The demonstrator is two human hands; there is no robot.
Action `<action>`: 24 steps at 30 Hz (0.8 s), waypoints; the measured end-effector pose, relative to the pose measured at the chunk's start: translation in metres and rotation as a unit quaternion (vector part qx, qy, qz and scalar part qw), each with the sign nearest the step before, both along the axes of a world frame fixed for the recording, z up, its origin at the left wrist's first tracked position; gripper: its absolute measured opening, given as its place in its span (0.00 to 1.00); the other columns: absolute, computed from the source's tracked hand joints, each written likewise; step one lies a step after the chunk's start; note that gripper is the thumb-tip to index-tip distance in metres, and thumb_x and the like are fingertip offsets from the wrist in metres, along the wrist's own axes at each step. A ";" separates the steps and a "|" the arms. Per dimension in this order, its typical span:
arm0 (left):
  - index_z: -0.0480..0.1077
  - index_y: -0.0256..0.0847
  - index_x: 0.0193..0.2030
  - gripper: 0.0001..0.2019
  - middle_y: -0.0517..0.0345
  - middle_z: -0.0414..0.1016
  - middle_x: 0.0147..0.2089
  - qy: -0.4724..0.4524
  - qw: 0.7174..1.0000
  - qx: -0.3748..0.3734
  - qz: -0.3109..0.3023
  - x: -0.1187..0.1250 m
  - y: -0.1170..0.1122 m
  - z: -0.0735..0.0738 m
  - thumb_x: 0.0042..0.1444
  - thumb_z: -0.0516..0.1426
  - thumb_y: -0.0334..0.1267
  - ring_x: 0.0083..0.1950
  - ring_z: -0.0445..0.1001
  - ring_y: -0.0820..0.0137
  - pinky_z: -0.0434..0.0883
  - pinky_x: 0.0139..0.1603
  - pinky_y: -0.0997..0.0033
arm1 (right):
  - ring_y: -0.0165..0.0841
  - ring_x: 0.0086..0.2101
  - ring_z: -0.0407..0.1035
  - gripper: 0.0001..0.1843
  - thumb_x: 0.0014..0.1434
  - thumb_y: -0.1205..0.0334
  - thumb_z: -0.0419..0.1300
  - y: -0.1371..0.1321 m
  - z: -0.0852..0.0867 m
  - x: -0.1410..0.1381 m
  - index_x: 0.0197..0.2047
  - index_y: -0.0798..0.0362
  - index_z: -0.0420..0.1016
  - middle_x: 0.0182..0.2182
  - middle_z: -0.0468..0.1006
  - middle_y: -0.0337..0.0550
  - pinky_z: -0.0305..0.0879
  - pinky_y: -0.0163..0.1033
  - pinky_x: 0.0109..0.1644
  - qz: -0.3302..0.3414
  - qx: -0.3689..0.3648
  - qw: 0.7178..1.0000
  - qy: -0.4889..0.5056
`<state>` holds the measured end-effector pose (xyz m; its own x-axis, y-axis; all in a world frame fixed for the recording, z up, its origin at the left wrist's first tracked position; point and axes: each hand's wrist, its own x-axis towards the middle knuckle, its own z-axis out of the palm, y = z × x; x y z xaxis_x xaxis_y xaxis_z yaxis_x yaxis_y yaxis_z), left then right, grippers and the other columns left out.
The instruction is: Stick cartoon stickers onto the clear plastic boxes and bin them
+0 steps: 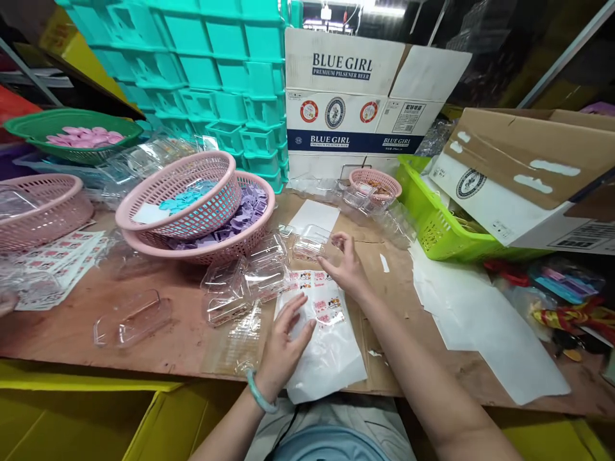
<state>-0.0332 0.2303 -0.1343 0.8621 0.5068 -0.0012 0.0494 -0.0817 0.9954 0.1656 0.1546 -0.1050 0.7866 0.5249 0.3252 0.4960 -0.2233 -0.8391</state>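
My left hand (283, 342), with a pale green bangle at the wrist, hovers over or rests on the left edge of a sticker sheet (327, 352); its fingers are spread and hold nothing. Several small pink and red printed stickers remain on the sheet's upper part. My right hand (350, 267) is beside a clear plastic box (309, 244) just past the sheet. Its thumb and forefinger are apart, with nothing visible between them. More clear plastic boxes (245, 282) lie in a heap left of the sheet.
Left stand pink baskets (192, 251) with purple and blue pieces. Another person's hand (6, 301) shows at the left edge near sticker sheets (72, 256). Teal crates (202, 77) and a white carton (336, 96) rise behind. White paper (461, 307) and a green basket (432, 224) are right.
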 end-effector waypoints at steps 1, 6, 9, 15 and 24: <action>0.69 0.47 0.58 0.20 0.50 0.64 0.65 0.004 1.000 0.007 -0.009 -0.002 -0.002 -0.005 0.59 0.58 0.45 0.68 0.61 0.59 0.64 0.65 0.56 | 0.41 0.54 0.66 0.30 0.52 0.55 0.65 0.017 -0.002 0.004 0.55 0.49 0.58 0.52 0.70 0.49 0.63 0.48 0.59 -0.006 -0.031 0.999 -0.036; 0.72 0.45 0.55 0.17 0.49 0.69 0.61 0.012 1.000 0.015 -0.012 -0.008 -0.004 -0.019 0.60 0.56 0.44 0.64 0.66 0.60 0.66 0.64 0.55 | 0.42 0.53 0.66 0.31 0.53 0.54 0.64 0.060 -0.009 0.003 0.56 0.53 0.59 0.51 0.71 0.51 0.61 0.48 0.60 0.008 -0.129 0.980 -0.154; 0.72 0.45 0.54 0.16 0.49 0.69 0.60 0.023 0.999 0.035 -0.020 -0.012 0.002 -0.022 0.61 0.56 0.44 0.63 0.67 0.61 0.66 0.64 0.54 | 0.42 0.61 0.57 0.36 0.56 0.48 0.62 0.036 -0.006 0.022 0.62 0.53 0.55 0.60 0.64 0.55 0.54 0.49 0.65 -0.045 -0.126 0.971 -0.200; 0.71 0.47 0.54 0.15 0.49 0.70 0.61 0.002 0.984 0.166 -0.061 -0.002 -0.005 -0.014 0.61 0.54 0.41 0.64 0.66 0.59 0.63 0.65 0.49 | 0.59 0.66 0.37 0.56 0.49 0.45 0.67 -0.064 -0.004 0.122 0.71 0.56 0.42 0.70 0.41 0.63 0.46 0.65 0.63 -0.398 -0.273 0.860 -0.167; 0.68 0.47 0.58 0.18 0.48 0.67 0.64 -0.020 0.967 0.210 -0.142 0.034 -0.024 -0.001 0.61 0.54 0.41 0.66 0.64 0.59 0.62 0.66 0.49 | 0.52 0.57 0.60 0.41 0.54 0.60 0.60 -0.101 -0.014 0.128 0.69 0.56 0.51 0.61 0.63 0.62 0.65 0.52 0.52 -0.331 -0.361 0.850 -0.194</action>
